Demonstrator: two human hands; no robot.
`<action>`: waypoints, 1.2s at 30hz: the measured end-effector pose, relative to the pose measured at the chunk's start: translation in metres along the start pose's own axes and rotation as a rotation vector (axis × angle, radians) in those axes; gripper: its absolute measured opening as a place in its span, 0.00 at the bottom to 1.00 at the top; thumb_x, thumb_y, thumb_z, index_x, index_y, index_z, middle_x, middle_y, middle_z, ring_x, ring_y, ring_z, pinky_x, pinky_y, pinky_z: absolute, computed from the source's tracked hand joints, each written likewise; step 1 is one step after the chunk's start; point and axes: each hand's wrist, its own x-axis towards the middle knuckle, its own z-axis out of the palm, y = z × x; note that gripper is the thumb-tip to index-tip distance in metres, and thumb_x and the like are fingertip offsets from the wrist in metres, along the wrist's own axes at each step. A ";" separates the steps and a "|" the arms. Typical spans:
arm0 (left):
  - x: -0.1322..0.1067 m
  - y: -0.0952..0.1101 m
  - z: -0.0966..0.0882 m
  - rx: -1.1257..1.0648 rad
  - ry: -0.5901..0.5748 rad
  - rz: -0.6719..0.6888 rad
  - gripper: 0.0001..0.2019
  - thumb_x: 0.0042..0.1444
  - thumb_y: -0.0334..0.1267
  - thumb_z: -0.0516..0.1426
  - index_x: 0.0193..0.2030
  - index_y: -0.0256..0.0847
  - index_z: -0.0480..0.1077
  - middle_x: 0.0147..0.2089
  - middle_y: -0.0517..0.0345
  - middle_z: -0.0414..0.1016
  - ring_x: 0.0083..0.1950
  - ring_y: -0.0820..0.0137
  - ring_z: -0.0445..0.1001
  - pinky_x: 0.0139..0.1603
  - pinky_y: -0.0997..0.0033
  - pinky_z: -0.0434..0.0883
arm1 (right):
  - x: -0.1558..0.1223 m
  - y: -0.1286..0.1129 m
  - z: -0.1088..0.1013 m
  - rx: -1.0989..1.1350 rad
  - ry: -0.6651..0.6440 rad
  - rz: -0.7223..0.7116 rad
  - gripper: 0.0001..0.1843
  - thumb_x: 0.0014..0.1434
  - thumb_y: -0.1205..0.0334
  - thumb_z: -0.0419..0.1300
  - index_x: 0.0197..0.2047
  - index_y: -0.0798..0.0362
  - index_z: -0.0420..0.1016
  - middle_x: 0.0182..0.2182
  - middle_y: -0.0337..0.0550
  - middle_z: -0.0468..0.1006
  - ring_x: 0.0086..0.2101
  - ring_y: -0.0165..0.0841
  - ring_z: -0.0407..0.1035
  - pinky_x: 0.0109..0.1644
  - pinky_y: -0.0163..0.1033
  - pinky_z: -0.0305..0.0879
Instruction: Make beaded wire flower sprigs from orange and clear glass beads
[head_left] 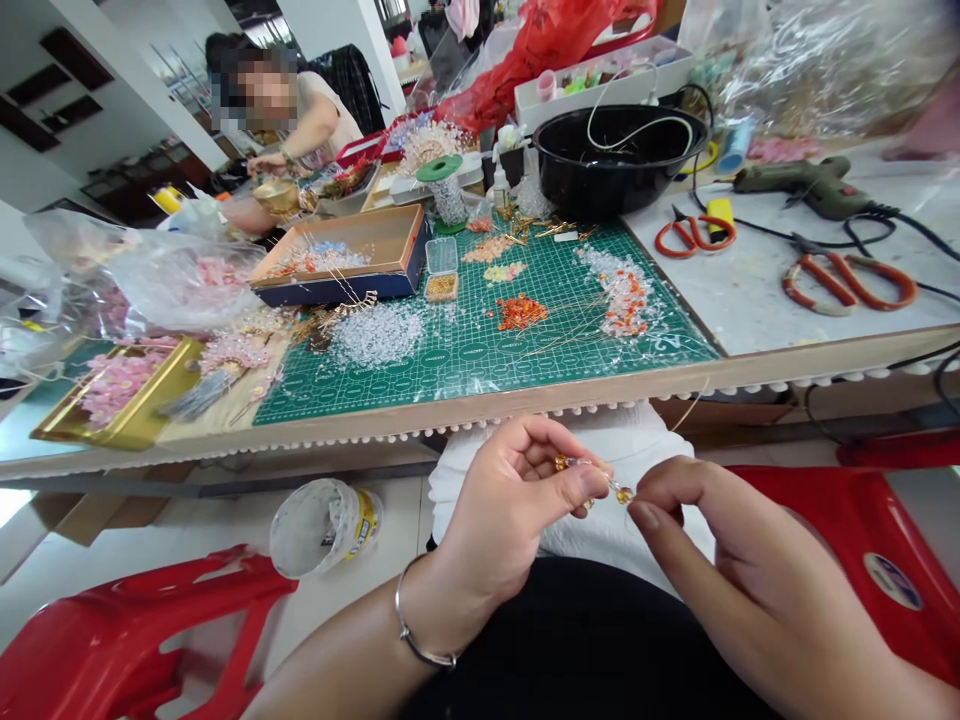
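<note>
Left hand (510, 520) and right hand (720, 570) are held close together over the lap (570, 640), a thin beaded wire (589, 466) being pinched between them by the fingertips, seemingly so that its small amber beads can be worked up close, away from the crowded tabletop (735, 310).

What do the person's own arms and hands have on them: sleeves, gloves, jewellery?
Both forearms are bare, with no sleeves or gloves on the left hand or the right hand. The left wrist wears a thin silver bangle. Nothing shows on the right wrist. No cables or markings are visible.
</note>
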 end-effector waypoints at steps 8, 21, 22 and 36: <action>-0.001 0.002 0.001 0.038 0.014 -0.026 0.12 0.50 0.33 0.71 0.35 0.38 0.72 0.31 0.61 0.79 0.36 0.76 0.77 0.30 0.81 0.67 | 0.002 0.000 0.003 -0.073 0.039 -0.050 0.06 0.66 0.65 0.57 0.35 0.47 0.68 0.26 0.35 0.76 0.25 0.30 0.71 0.27 0.33 0.67; 0.001 0.000 0.002 -0.008 -0.054 0.010 0.11 0.52 0.30 0.68 0.35 0.38 0.70 0.31 0.60 0.77 0.34 0.74 0.78 0.27 0.81 0.68 | 0.001 -0.001 0.007 -0.116 0.057 -0.028 0.06 0.67 0.60 0.58 0.37 0.47 0.65 0.23 0.33 0.74 0.20 0.29 0.69 0.22 0.33 0.62; 0.001 0.000 0.002 -0.006 -0.054 0.006 0.11 0.52 0.30 0.69 0.35 0.38 0.70 0.31 0.60 0.77 0.34 0.74 0.77 0.27 0.81 0.68 | 0.001 -0.002 0.008 -0.114 0.064 -0.032 0.05 0.67 0.60 0.58 0.38 0.47 0.64 0.23 0.32 0.73 0.20 0.29 0.69 0.22 0.33 0.62; -0.003 0.007 -0.003 -0.001 -0.122 -0.181 0.19 0.48 0.32 0.71 0.42 0.39 0.67 0.32 0.61 0.76 0.31 0.72 0.79 0.22 0.82 0.69 | 0.020 0.017 -0.023 0.131 -0.157 -0.068 0.08 0.69 0.61 0.56 0.49 0.43 0.73 0.37 0.37 0.80 0.36 0.32 0.77 0.38 0.34 0.74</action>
